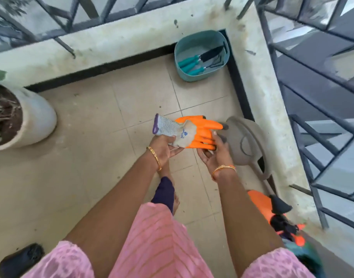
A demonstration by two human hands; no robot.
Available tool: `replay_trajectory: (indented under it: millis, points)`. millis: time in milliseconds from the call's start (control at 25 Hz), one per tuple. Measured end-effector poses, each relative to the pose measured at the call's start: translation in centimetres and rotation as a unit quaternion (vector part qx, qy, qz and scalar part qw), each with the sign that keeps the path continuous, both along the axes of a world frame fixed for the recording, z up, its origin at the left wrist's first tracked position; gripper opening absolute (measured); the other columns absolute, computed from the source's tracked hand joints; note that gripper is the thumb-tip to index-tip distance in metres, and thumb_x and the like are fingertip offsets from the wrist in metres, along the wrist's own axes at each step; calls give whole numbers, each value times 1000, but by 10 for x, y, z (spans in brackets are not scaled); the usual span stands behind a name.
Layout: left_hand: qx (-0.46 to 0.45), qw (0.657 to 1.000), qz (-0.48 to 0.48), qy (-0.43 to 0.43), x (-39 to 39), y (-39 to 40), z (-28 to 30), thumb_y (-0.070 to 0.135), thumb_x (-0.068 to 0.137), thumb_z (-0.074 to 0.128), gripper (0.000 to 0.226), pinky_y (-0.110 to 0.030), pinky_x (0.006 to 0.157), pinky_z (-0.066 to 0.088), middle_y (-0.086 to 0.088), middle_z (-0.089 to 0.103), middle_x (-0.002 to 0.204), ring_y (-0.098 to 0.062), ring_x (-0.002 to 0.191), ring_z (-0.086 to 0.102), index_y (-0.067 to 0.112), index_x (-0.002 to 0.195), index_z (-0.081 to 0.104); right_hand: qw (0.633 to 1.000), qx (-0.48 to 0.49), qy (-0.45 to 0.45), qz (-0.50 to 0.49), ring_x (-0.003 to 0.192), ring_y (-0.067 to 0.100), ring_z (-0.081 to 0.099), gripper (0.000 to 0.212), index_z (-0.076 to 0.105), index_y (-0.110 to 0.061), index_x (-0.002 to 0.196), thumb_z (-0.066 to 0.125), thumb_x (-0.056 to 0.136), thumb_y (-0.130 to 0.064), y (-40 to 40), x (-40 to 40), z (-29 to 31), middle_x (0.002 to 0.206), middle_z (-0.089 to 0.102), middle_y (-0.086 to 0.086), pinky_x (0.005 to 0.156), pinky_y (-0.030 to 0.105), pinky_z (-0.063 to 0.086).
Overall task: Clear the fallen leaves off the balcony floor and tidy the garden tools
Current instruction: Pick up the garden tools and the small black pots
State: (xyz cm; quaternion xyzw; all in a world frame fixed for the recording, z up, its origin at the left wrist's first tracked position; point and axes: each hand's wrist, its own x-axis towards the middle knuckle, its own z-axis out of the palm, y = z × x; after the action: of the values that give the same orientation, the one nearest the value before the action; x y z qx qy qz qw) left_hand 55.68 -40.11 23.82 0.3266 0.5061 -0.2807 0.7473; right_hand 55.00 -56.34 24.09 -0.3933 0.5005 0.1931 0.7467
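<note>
Since both hands only pinched the gloves point(189, 131) loosely, left hand point(164, 148) at the cuffs and right hand point(214, 155) at the orange tips, they looked liable to slip onto the floor point(87, 121) well short of the teal tub point(202, 56).

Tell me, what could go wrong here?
The grey plastic watering can stands right beside the right hand; a step that way could tip it. The orange-and-grey work gloves, held in both hands, left hand at the cuffs, might slip and drop short of the teal plastic tub holding the teal-handled garden tools.
</note>
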Motion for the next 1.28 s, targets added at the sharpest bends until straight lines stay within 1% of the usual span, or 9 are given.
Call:
replay_trajectory:
  millis: [200,400,560,640,760,840,1000,1160,1280]
  points:
    - [49,997,-53,-12,93,31,-10,1,89,55,20,-26,61,57,-4,63,94,-17,81,62,14,105,57,993,-55,-51,92,84,17,70,20,50,-23,98,63,88,-11,-17,118,-8,110,63,2,64,34,57]
    - [150,977,-144,-39,186,43,-23,8,87,66,38,-29,74,53,-9,63,106,-20,83,63,12,124,56,979,-118,-61,154,83,20,66,19,52,-23,90,62,89,-7,-31,226,-21,93,66,0,59,32,57]
    - [244,945,-213,-46,254,23,-63,2,84,67,39,-27,66,54,-19,64,109,-22,73,62,0,122,56,958,-185,-79,206,94,25,63,25,56,-28,86,64,86,-4,-43,304,-59,104,62,5,58,32,57]
    - [285,935,-206,-34,291,13,-96,1,82,69,38,-34,73,59,-20,64,115,-27,82,65,-1,118,57,951,-198,-100,213,93,24,62,27,55,-28,86,64,85,-3,-44,344,-87,103,59,6,59,31,59]
    - [372,886,-277,-10,330,-4,-148,11,81,71,32,-40,86,56,-16,66,111,-31,95,67,5,110,60,930,-245,-116,248,79,18,61,27,54,-24,83,62,86,1,-46,387,-133,89,59,3,58,29,58]
    - [391,844,-368,-15,349,-20,-181,13,83,67,26,-35,81,56,-13,67,102,-32,95,67,4,107,61,915,-271,-118,274,78,21,60,27,55,-23,81,63,84,3,-47,406,-168,81,58,2,66,38,58]
    - [383,833,-398,9,363,-37,-218,1,82,61,30,-44,88,54,-21,63,113,-37,104,63,2,112,59,871,-338,-88,344,85,25,61,24,56,-28,77,67,74,-7,-52,409,-233,83,61,2,84,51,53]
    - [385,798,-463,30,349,-42,-218,9,90,53,38,-35,94,49,-16,57,126,-33,114,56,7,128,53,792,-453,-87,400,102,28,58,45,49,-9,119,67,77,-13,-55,393,-234,113,58,14,86,26,43]
    - [378,807,-453,21,327,-45,-197,9,91,50,32,-32,90,48,-16,56,123,-31,110,56,9,123,55,728,-538,-73,418,108,32,52,50,41,-6,127,61,82,-11,-53,384,-212,127,42,18,84,32,42]
